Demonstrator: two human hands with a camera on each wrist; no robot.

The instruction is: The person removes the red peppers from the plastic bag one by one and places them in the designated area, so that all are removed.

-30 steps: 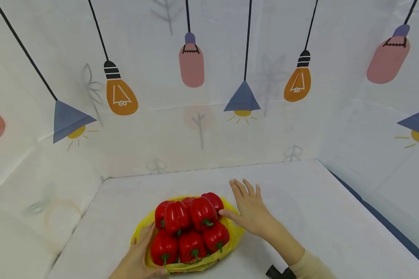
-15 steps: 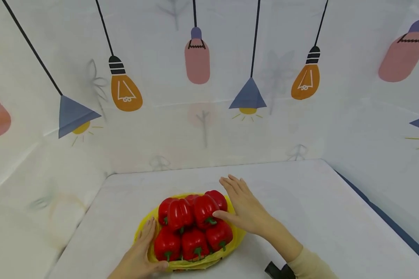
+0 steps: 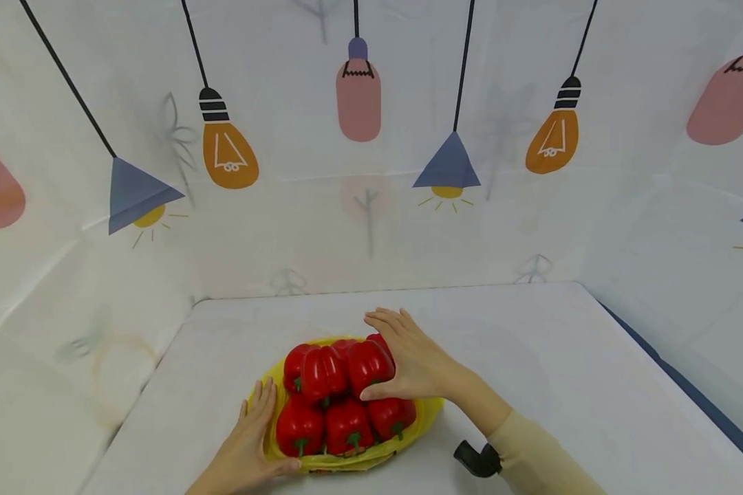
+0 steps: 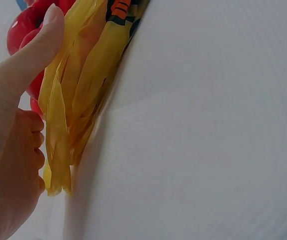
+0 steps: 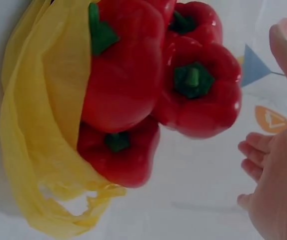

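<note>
Several glossy red bell peppers (image 3: pixel 323 375) with green stems are heaped in an opened-out yellow plastic bag (image 3: pixel 432 418) on the white table. My left hand (image 3: pixel 250 440) rests along the bag's left side, fingers extended and thumb lying toward the front edge. In the left wrist view that thumb lies against the crumpled yellow bag (image 4: pixel 86 85). Over the right part of the heap, my right hand (image 3: pixel 417 361) is spread, its thumb in front of the upper peppers. The right wrist view shows a gap between this hand (image 5: pixel 278 175) and the nearest bell pepper (image 5: pixel 198 90).
The white table (image 3: pixel 532 357) extends to the right and behind the bag. A pale wall sheet (image 3: pixel 285 227) printed with lamps and bulbs rises at its back and sides. A black device (image 3: pixel 478 459) sits at the right sleeve (image 3: pixel 532 447).
My right hand has moved left from beside the bag to above its right-hand peppers. My left hand stays at the bag's left side. The head view has shifted slightly.
</note>
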